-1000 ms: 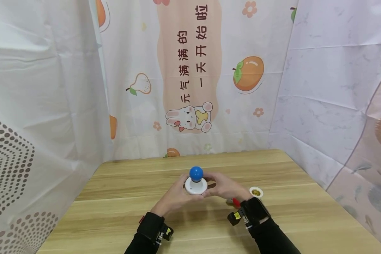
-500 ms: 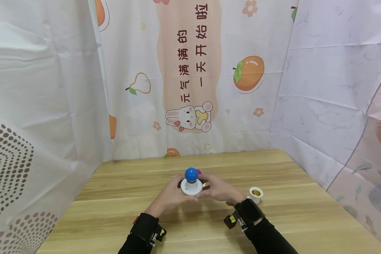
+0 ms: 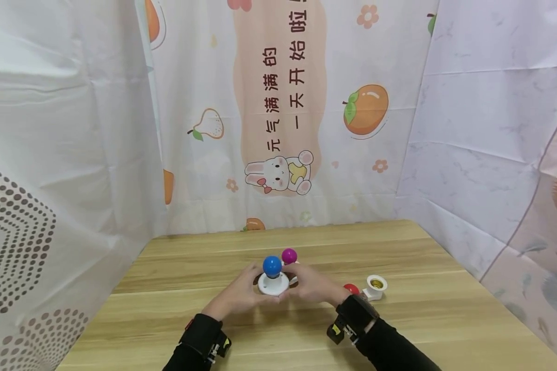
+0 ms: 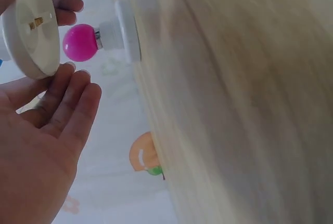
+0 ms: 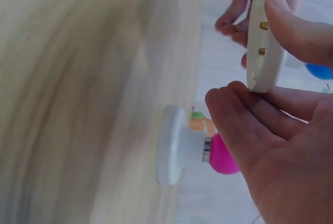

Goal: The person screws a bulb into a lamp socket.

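- The left hand (image 3: 238,292) grips one side of the base, partly closed, its digits parted only as far as the rim demands
- The right hand (image 3: 312,287) grips the opposite side in much the same way; the right wrist view shows its thumb against the base and other fingers reaching out loosely under the edge
- Between the hands sits the white base (image 3: 273,284), a round disc held flat above the counter, apart from it, its underside facing down with brass screws (image 5: 261,52) showing
- The blue bulb (image 3: 272,267) stands up from the middle of that base, round end pointing up, long axis roughly upright, rising between the two hands
- Just beyond the hands, a pink bulb (image 4: 79,42) points up from its own white holder (image 4: 128,31), which stands on the counter
- By the right wrist, a red bulb (image 3: 351,289) is partly hidden by the arm
- Next to it, farther to the person's right, a white socket (image 3: 375,287) has its brass-lined mouth upward
- All around is the wood-grain counter (image 3: 167,309), with a fruit-print curtain (image 3: 199,175) behind
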A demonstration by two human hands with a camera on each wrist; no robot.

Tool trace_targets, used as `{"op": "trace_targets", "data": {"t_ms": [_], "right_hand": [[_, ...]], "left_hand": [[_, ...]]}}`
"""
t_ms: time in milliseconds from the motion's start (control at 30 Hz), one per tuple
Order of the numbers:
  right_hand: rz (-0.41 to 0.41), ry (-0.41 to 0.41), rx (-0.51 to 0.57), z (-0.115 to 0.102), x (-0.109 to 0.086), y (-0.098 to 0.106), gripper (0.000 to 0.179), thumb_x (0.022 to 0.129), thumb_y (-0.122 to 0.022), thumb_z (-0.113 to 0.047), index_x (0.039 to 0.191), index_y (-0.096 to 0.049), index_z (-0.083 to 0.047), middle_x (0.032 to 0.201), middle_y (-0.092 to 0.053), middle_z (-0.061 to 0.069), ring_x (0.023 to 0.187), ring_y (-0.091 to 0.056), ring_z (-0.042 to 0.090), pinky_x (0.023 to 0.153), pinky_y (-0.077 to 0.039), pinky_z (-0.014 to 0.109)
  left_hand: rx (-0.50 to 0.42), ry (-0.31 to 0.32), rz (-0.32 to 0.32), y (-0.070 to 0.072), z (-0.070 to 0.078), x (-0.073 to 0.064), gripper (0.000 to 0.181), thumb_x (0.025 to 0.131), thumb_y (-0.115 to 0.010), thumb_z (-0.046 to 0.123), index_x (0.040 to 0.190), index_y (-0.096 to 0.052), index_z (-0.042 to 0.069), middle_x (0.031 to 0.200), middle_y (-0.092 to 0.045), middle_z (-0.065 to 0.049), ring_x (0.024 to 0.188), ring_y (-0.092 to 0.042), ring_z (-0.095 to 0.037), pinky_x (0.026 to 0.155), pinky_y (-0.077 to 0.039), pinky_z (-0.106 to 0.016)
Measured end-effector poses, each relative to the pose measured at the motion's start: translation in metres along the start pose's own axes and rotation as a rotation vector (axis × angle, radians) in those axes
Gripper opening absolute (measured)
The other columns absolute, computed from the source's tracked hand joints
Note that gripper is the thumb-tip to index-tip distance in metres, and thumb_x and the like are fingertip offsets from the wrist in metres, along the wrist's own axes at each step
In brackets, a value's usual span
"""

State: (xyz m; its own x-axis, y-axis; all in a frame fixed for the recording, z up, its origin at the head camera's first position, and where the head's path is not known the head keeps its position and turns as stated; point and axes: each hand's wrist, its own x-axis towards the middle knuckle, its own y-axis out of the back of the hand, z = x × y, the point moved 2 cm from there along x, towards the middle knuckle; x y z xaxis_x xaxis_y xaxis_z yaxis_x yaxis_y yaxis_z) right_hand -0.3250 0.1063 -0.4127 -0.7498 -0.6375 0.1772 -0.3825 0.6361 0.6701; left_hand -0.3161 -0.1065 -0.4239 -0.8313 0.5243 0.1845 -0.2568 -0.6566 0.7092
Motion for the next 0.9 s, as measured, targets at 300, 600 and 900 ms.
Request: {"op": "trace_targets", "data": {"t_ms": [300, 600, 900], "right_hand": [[-0.045, 0.006, -0.052, 0.002, 0.003, -0.011, 0.051, 0.084, -0.085, -0.027, 0.129, -0.065, -0.015, 0.109, -0.065, -0.009, 0.100, -0.061, 0.009, 0.092, -0.051, 0.032], [-0.058, -0.025, -0.139, 0.003, 0.009, -0.023, 0.045, 0.078, -0.088, -0.021, 0.118, -0.069, -0.014, 0.106, -0.067, -0.010, 0.094, -0.060, 0.003, 0.090, -0.049, 0.029], [-0.089, -0.083, -0.172, 0.001, 0.015, -0.030, 0.036, 0.079, -0.088, -0.017, 0.110, -0.072, -0.013, 0.092, -0.065, -0.011, 0.082, -0.059, 0.005, 0.079, -0.049, 0.024]], "left_hand": [[0.088, 0.030, -0.016, -0.002, -0.007, -0.005, 0.084, 0.079, -0.084, 0.054, 0.146, -0.055, 0.013, 0.124, -0.050, -0.005, 0.117, -0.049, -0.025, 0.097, -0.045, -0.055], [0.129, 0.086, -0.057, -0.004, -0.015, -0.008, 0.082, 0.077, -0.086, 0.051, 0.144, -0.057, 0.011, 0.111, -0.049, -0.002, 0.103, -0.047, -0.019, 0.088, -0.046, -0.044], [0.150, 0.077, -0.084, -0.004, -0.016, -0.010, 0.076, 0.074, -0.090, 0.046, 0.135, -0.062, 0.009, 0.114, -0.057, -0.002, 0.100, -0.050, -0.018, 0.088, -0.048, -0.043]]}}
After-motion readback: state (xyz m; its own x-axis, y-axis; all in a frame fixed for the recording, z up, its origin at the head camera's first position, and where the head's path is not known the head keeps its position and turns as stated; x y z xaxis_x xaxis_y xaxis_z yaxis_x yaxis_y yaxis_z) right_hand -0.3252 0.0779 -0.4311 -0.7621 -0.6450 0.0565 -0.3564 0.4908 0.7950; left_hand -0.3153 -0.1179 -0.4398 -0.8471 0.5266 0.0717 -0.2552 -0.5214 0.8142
